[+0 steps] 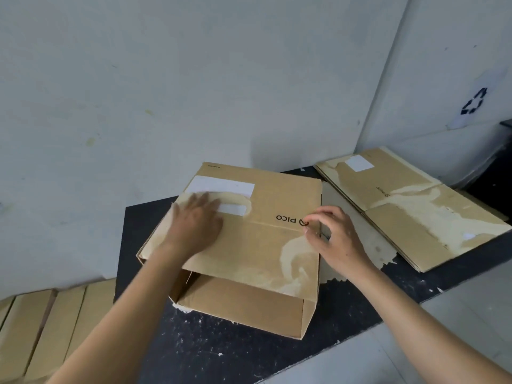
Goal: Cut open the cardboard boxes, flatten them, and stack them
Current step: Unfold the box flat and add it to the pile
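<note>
A brown cardboard box (266, 245) marked PICO lies on its side on the black table (221, 353), with its open end toward me. My left hand (194, 220) presses flat on the box's top panel beside the white labels. My right hand (329, 234) is at the box's right edge near the logo. Its fingers are curled, with thumb and forefinger pinched at the seam line. A small dark object (325, 235) shows between the fingers; what it is cannot be made out. To the right lies a stack of flattened boxes (410, 209).
More cardboard (50, 328) lies low at the left, below the table's edge. A grey wall rises close behind the box. On the right wall hangs a sheet with a recycling sign (473, 102). Pale floor tiles (443, 342) show in front of the table.
</note>
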